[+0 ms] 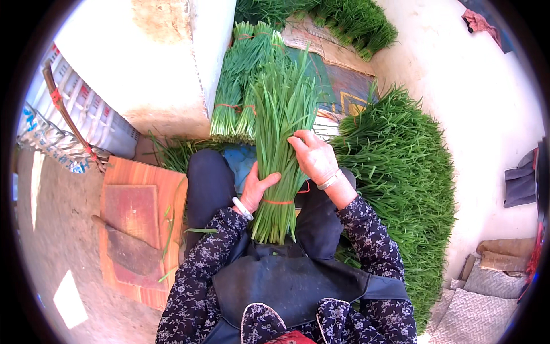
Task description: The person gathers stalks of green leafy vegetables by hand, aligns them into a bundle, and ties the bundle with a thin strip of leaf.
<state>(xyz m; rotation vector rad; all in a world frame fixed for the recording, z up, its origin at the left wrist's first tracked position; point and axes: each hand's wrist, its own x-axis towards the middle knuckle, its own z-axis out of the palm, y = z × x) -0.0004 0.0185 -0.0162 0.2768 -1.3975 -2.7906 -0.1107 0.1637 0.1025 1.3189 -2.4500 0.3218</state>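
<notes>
A bundle of garlic chives (283, 114) stands over my lap, its leaves pointing away from me and its pale cut ends toward my apron. An orange-red band (278, 202) circles it near the stalks. My left hand (255, 188) is wrapped round the bundle's left side just above the band, thumb across the front. On the right edge, higher up, my right hand (312, 157) has its fingers bent and pressed to the leaves in a pinch. What lies between those fingertips is too small to make out.
Tied chive bundles (232, 109) lie beyond on the left. A large heap of chives (401, 189) spreads along my right, with more chives (355, 26) at the back. On my left, a cleaver (129, 246) rests on a wooden board (112, 178), near a white woven basket (109, 123).
</notes>
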